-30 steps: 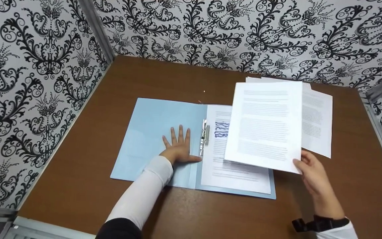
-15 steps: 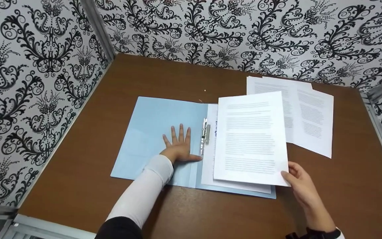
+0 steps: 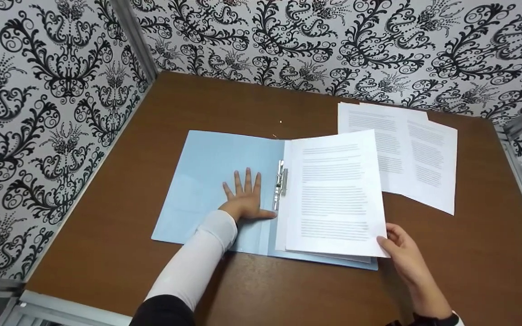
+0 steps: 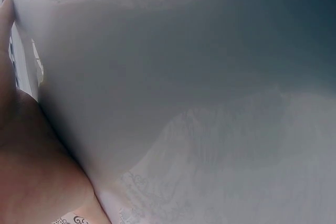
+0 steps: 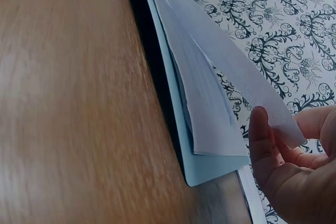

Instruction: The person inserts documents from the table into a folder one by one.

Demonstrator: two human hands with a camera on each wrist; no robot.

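A light blue folder [image 3: 206, 181] lies opened flat, with a metal clip [image 3: 281, 183] along its fold. My left hand [image 3: 245, 203] rests with fingers spread on the folder's left cover, thumb close to the clip. By its lower right corner, my right hand [image 3: 401, 251] pinches a printed sheet [image 3: 333, 194] that lies over the papers on the folder's right side. In the right wrist view this sheet [image 5: 236, 72] is raised above the other papers [image 5: 210, 124], held between thumb and fingers of the right hand [image 5: 294, 166].
Several loose printed sheets [image 3: 428, 158] overlap on the brown table [image 3: 252, 290] at the back right, partly behind the held sheet. Patterned black-and-white walls [image 3: 297, 45] border the table at the back and sides. Tiny specks lie behind the folder.
My right hand has brought the sheet left and down, from beside the loose sheets to over the folder's papers, with its left edge now near the clip. The left hand has stayed in place.
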